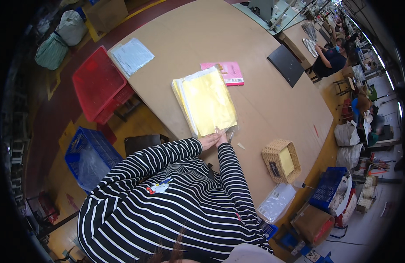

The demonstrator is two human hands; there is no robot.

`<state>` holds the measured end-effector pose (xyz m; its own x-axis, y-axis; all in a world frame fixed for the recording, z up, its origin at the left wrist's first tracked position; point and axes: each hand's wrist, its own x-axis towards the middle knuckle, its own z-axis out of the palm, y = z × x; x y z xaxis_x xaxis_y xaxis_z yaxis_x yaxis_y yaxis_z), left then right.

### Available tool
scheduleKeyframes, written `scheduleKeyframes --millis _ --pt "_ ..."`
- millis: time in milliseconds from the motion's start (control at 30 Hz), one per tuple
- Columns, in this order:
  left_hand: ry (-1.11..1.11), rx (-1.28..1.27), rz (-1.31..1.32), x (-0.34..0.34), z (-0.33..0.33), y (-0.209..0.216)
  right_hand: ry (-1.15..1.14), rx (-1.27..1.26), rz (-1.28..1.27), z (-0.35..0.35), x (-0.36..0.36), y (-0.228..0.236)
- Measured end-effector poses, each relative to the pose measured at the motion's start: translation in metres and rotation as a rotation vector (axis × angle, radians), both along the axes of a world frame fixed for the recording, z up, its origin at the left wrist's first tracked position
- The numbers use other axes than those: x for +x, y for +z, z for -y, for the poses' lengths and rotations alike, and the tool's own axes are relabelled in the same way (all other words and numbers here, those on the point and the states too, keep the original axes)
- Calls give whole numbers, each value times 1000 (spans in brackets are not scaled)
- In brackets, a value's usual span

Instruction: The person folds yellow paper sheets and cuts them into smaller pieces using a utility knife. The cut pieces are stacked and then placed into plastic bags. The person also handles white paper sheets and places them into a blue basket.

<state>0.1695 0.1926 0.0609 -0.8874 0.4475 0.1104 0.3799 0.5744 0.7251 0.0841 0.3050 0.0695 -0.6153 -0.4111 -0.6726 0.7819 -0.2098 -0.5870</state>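
A stack of clear plastic bags with flat yellow contents (205, 103) lies on the table before me, close to its near edge. Both hands meet at the stack's near end. My left hand (208, 141) reaches across with its fingers stretched out flat, their tips against my right hand. At the near right corner, my right hand (221, 137) has its fingertips closed on the edge of the clear plastic; part of it is hidden by the left. A pink printed packet (231, 73) lies just beyond the stack, partly covered by it.
The tan table (264, 109) carries a pile of pale plastic-wrapped sheets (133, 56) far left, a black flat panel (285, 65), a wicker basket (276, 163) and a white packet (277, 202) at right. Red (97, 83) and blue crates (86, 153) stand left. A co-worker (331, 59) sits far right.
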Motion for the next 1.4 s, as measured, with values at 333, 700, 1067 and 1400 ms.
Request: scheduleKeyframes --millis 333,700,1067,1400 --pt "-20 -546 156 12 26 60 39 476 -63 -45 37 -29" --pt "-113 -892 142 -8 14 -11 -1198 567 243 -239 321 -10" --pt "12 -1197 196 -10 -12 -15 -1741 198 659 -248 494 -46" --pt "453 -873 183 63 -66 5 -1098 1020 644 -471 480 -141"
